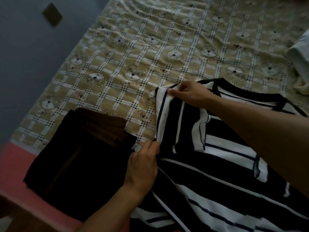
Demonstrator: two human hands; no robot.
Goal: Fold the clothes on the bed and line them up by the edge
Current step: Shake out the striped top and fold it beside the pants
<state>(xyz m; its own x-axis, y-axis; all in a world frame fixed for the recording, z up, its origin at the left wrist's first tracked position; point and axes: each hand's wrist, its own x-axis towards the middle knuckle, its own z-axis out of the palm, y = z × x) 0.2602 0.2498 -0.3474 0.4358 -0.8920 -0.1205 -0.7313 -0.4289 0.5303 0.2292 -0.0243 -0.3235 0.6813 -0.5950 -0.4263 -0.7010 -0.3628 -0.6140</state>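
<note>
A black-and-white striped shirt [217, 164] lies spread over the right half of the bed, its black collar toward the far side. My right hand [189, 92] pinches the shirt's folded left edge near the shoulder. My left hand [143, 164] pinches the same edge lower down, at the sleeve's end. To the left, close to the bed's near edge, lies a folded black garment [80, 173] with a brown folded piece [103, 128] tucked under its far end.
The bed is covered by a tan checked sheet [133, 56] with bear prints. A grey-white bundle of cloth [299, 56] lies at the far right. A pink mattress edge [15, 158] and a wooden frame run along the near left. A blue wall stands on the left.
</note>
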